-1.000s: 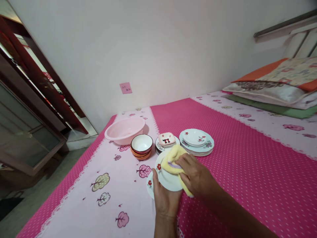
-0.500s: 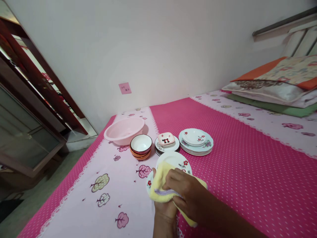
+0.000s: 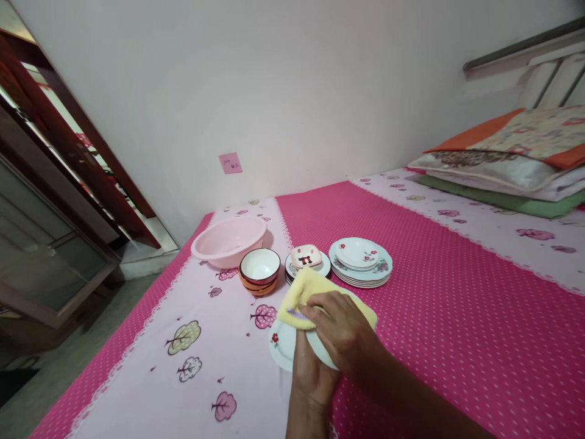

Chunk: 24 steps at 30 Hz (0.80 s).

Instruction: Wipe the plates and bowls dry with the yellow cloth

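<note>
My left hand (image 3: 313, 369) is palm up, its fingers out of sight under a yellow cloth (image 3: 299, 296). In my right hand (image 3: 336, 323) the cloth is bunched, pressed onto a white plate that my left hand supports and the cloth mostly covers. A white curved surface (image 3: 322, 351) shows between my hands; I cannot tell which plate it belongs to. Below lies another white plate (image 3: 282, 346) with a red flower on its rim. Just beyond stand a small square dish (image 3: 306, 256) on dark-edged plates (image 3: 325, 266) and stacked bowls (image 3: 259, 268).
A pink basin (image 3: 228, 241) stands behind the bowls. Stacked flowered plates (image 3: 361, 268) are at the right. The pink patterned bedspread (image 3: 439, 292) lies under everything, against a white wall (image 3: 320, 91). Folded bedding and pillows (image 3: 507, 167) lie at the far right.
My right hand and the cloth have moved up and slightly left over the plate, covering its flowered far side. My left wrist has shifted slightly right, showing more palm.
</note>
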Each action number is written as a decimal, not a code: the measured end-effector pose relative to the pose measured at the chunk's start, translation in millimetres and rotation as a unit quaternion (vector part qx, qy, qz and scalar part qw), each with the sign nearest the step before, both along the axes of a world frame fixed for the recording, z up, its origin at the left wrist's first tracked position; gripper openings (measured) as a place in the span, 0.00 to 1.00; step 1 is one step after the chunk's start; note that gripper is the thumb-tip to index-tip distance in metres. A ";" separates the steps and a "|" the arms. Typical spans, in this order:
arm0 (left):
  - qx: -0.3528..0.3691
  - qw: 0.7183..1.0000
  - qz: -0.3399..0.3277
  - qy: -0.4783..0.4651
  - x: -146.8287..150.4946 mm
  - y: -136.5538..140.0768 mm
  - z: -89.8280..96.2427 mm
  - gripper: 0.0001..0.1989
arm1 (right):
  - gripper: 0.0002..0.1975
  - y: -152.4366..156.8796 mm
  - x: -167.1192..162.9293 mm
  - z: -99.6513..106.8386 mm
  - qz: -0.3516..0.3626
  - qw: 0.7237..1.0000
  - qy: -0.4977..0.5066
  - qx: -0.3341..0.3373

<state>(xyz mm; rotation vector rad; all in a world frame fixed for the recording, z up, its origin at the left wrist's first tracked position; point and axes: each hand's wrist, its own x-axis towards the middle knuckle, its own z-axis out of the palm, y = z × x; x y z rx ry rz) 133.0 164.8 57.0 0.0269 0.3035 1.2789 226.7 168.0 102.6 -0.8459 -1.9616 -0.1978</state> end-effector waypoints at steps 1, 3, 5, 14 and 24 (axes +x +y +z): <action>0.001 1.000 -0.014 -0.002 0.5 0.2 3.0 0.24 | 0.14 2.6 3.8 1.7 -0.013 1.000 -0.004 0.003; 0.012 0.999 -0.041 0.003 0.8 0.3 6.5 0.26 | 0.16 7.1 11.8 3.9 -0.033 0.999 -0.008 0.002; 0.034 0.998 -0.056 0.016 0.6 0.4 7.1 0.26 | 0.17 10.7 19.8 4.0 -0.043 0.999 -0.010 -0.011; 0.094 0.995 -0.040 0.018 -7.7 7.5 -3.0 0.28 | 0.19 18.3 42.9 -2.4 -0.075 0.987 -0.073 -0.119; 0.013 0.999 0.034 0.029 -22.4 11.8 2.3 0.29 | 0.16 5.4 40.9 -3.0 -0.014 0.969 -0.141 -0.201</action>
